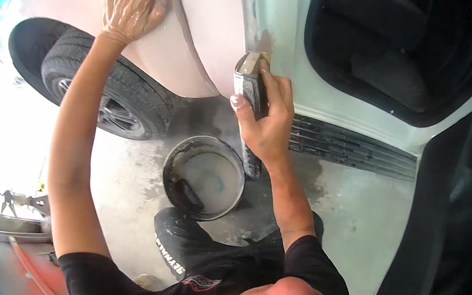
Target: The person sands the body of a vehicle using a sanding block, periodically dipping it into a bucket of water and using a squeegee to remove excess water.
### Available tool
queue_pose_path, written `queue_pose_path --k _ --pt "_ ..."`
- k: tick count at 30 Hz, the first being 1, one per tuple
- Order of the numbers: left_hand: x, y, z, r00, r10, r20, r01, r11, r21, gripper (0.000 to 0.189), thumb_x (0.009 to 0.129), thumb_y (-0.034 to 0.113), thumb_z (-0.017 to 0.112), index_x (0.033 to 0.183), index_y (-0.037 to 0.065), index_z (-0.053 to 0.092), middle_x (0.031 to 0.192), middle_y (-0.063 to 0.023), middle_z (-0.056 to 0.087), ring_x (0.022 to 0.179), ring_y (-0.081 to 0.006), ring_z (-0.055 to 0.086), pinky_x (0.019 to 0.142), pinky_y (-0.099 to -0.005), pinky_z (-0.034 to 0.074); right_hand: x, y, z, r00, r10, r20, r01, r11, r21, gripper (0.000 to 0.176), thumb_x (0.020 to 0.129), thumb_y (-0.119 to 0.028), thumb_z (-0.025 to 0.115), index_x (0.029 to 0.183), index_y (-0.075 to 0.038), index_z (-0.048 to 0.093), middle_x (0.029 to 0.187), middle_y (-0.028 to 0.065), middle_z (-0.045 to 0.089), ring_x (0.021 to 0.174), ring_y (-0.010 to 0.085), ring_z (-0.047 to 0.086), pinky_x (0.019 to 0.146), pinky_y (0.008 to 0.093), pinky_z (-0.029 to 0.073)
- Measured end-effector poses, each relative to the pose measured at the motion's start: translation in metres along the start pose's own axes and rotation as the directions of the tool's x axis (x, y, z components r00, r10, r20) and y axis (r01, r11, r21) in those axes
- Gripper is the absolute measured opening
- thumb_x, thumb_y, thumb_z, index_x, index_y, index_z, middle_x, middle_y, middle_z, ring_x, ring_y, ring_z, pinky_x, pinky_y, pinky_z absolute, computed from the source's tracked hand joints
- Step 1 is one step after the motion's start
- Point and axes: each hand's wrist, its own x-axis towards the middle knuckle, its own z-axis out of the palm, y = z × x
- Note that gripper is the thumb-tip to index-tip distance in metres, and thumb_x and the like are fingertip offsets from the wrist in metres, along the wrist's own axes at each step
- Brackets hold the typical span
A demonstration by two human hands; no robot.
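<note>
My left hand [130,10] lies flat with fingers stretched out on a pale car body panel [204,21]. The skin is wet and streaked with whitish liquid. Near the panel's edge, by the open doorway, my right hand [270,113] grips a sanding block [247,82], thumb on one side and fingers on the other. The block looks dark and worn, with pale residue and a tan end. Below it stands a round bucket [208,139] of cloudy greyish water, where a dark oblong object [188,194] rests against the inner wall.
A car wheel [120,93] sits in its arch at left. The ribbed black step [352,149] runs along the sill under the doorway, and the open door [452,189] borders the right. Wet patches mark the concrete floor [358,202]. My knees are close to the bucket.
</note>
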Motion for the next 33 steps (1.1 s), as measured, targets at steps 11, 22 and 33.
queue_pose_path --k 11,22,33 --pt "0.000 -0.002 -0.004 0.995 0.051 -0.088 -0.052 0.999 -0.001 0.069 0.096 0.043 0.051 0.156 0.010 0.040 0.159 -0.0175 0.042 0.150 -0.0409 0.033 0.120 -0.0610 0.020 0.055 -0.019 0.024 0.993 -0.022 -0.114 0.036 0.991 0.129 0.079 0.084 -0.039 0.081 0.139 0.010 0.052 0.117 0.0265 0.051 0.106 0.0412 0.055 0.092 0.0480 0.048" --pt "-0.003 -0.002 -0.006 0.997 0.050 -0.051 -0.049 0.999 0.023 0.072 0.097 0.044 0.048 0.155 0.004 0.039 0.157 -0.0231 0.042 0.148 -0.0438 0.033 0.118 -0.0614 0.020 0.074 -0.025 0.027 0.976 -0.127 -0.177 0.145 0.985 0.092 0.080 0.083 -0.037 0.083 0.136 0.013 0.051 0.106 0.0243 0.050 0.094 0.0400 0.052 0.084 0.0501 0.044" --pt "-0.004 -0.004 -0.008 0.998 0.060 -0.017 -0.059 0.998 0.033 0.074 0.098 0.045 0.046 0.158 0.003 0.034 0.157 -0.0274 0.039 0.147 -0.0473 0.032 0.119 -0.0625 0.017 0.062 -0.028 0.022 0.987 -0.117 -0.106 0.117 0.993 -0.012 0.081 0.087 -0.039 0.078 0.140 0.013 0.046 0.110 0.0291 0.049 0.098 0.0431 0.054 0.085 0.0518 0.046"
